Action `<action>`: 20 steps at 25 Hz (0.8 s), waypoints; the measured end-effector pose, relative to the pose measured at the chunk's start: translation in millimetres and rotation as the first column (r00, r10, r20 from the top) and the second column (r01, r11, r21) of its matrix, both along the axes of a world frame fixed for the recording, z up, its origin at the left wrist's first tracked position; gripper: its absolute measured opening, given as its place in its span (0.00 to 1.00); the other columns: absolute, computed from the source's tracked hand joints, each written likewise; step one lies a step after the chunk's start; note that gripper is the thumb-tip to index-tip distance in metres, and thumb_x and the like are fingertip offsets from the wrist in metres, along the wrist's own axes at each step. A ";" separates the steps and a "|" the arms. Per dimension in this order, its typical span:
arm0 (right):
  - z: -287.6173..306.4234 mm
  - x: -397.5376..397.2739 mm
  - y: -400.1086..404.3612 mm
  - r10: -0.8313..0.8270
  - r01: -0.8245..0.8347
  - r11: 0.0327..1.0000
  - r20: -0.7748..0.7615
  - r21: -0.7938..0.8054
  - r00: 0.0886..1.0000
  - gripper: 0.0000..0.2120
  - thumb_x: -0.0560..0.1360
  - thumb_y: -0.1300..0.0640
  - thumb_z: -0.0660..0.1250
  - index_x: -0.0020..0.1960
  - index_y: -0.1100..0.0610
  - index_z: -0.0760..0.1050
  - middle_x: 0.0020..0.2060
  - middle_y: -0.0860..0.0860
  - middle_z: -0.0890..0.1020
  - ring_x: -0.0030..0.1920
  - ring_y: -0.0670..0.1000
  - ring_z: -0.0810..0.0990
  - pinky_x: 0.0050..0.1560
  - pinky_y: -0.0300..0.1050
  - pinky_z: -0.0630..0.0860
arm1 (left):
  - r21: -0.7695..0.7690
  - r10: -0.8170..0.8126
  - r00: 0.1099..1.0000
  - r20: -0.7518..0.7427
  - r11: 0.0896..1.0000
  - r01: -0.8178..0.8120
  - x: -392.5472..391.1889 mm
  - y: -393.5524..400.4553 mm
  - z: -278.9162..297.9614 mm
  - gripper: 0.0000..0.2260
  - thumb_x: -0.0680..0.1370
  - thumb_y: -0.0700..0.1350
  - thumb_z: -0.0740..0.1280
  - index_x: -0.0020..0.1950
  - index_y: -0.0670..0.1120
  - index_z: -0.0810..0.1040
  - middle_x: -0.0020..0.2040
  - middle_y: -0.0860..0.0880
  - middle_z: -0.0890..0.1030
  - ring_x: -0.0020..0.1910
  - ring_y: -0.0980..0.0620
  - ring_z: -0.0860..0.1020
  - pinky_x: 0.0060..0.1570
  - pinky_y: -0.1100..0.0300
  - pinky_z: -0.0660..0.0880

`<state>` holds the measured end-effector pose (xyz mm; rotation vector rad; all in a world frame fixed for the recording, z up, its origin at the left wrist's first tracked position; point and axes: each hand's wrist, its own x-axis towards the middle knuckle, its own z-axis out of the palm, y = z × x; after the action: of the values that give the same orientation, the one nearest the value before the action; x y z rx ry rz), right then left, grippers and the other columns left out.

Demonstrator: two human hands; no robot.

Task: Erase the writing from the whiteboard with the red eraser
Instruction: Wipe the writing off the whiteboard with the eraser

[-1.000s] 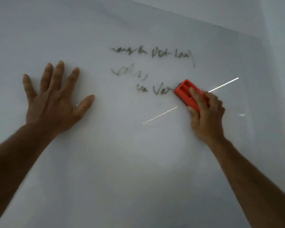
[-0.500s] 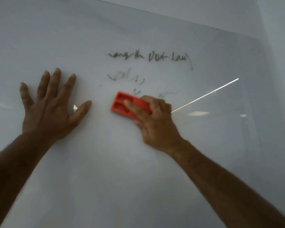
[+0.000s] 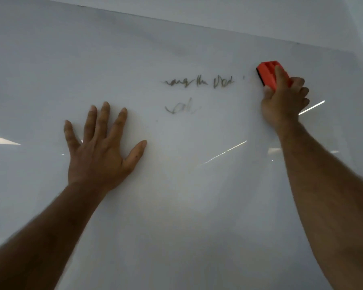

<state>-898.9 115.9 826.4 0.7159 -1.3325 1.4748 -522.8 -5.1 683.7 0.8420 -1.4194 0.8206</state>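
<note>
1. Head view, left side first: our left hand [image 3: 102,155] is pressed flat on the glossy white whiteboard [image 3: 176,206], all fingers [image 3: 104,120] spread wide and the thumb angled off to the right. It's gripping nothing, just palm and fingertips on the bare board.

2. Our right hand [image 3: 284,103] is up near the board's top right, closed around the red plastic block eraser [image 3: 269,75]. The index finger lies along the top of it, the thumb sits on its lower left edge, and the other fingers curl around the right side.

3. The eraser pokes out up and to the left of those fingers, tilted, with a thin dark pad strip along its left end against the board.

4. The dark handwritten scribble [image 3: 197,83] is left of the eraser, a short way off, not touching it. A tiny leftover tick sits in between, closer to the eraser.

5. A second, shorter faint squiggle [image 3: 179,108] is below the first line, up and to the right of our left hand's fingertips. We can't really read either line.

6. Bright streaks of light reflect off the board below and beside our right wrist.
</note>
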 end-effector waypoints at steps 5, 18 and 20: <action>-1.9 62.4 -21.7 -0.005 0.009 1.000 -0.200 0.020 0.980 0.27 0.79 0.51 0.61 0.77 0.45 0.60 0.68 0.61 0.66 0.62 0.65 0.68 0.61 0.58 0.65 | -0.001 0.038 0.999 0.005 0.999 -0.038 -1.2 -0.3 0.3 0.38 0.78 0.71 0.46 0.84 0.53 0.52 0.84 0.44 0.52 0.83 0.44 0.48 0.75 0.29 0.45; -9.1 116.8 -39.8 -0.037 0.083 0.994 -0.490 0.073 0.871 0.26 0.79 0.48 0.61 0.76 0.43 0.61 0.68 0.59 0.69 0.59 0.64 0.71 0.58 0.58 0.67 | 0.012 0.045 0.999 -0.017 0.999 -0.045 -2.2 2.6 1.0 0.45 0.78 0.72 0.47 0.83 0.40 0.51 0.84 0.44 0.52 0.83 0.47 0.48 0.77 0.32 0.44; -10.3 77.0 -28.1 -0.044 0.061 0.997 -0.296 0.050 0.954 0.27 0.80 0.49 0.60 0.77 0.44 0.59 0.68 0.60 0.67 0.61 0.64 0.69 0.60 0.58 0.66 | 0.011 0.045 0.999 -0.018 0.999 -0.045 -1.8 2.1 0.7 0.45 0.78 0.72 0.47 0.83 0.40 0.51 0.84 0.44 0.53 0.83 0.47 0.48 0.77 0.32 0.44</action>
<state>-821.9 87.8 816.1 0.8945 -1.1592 1.2345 -524.7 -3.1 684.4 0.8908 -1.3941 0.8379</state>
